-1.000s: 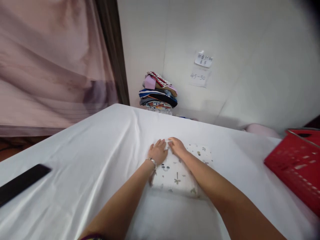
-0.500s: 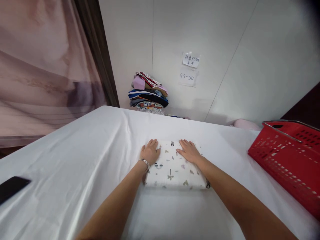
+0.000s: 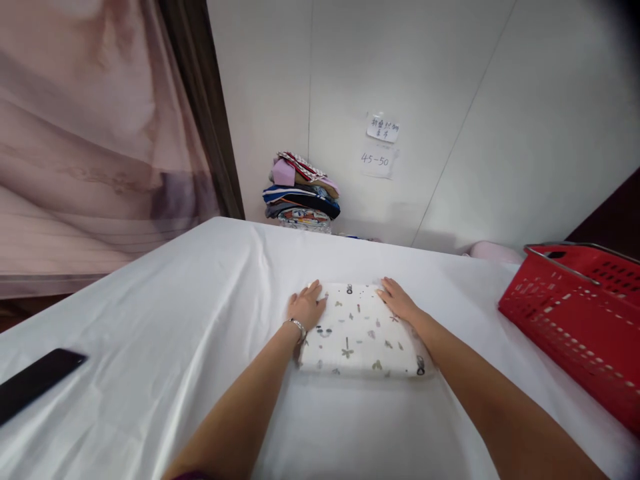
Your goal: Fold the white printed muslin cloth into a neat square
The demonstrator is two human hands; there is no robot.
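A folded white cloth (image 3: 360,333) printed with small motifs lies flat on the white-covered table (image 3: 220,287). My left hand (image 3: 307,307) rests at its far left corner, fingers stretched forward and thumb over the cloth; a bracelet circles that wrist. On the opposite side, my right hand (image 3: 397,300) lies along the far right corner with its fingers extended. Both palms face down, and neither hand grips the cloth. Parts of the cloth's left and right edges are hidden under the hands and forearms.
A red perforated basket (image 3: 575,327) with a metal handle stands at the right. At the left edge lies a black phone-like slab (image 3: 43,380). Behind the table are a pile of folded fabrics (image 3: 303,193) and a wall with paper signs (image 3: 380,143). A pink curtain (image 3: 90,133) hangs left.
My right hand has slid rightward from the top of the cloth to its right edge. The left hand stays at the left corner. The whole view has shifted slightly.
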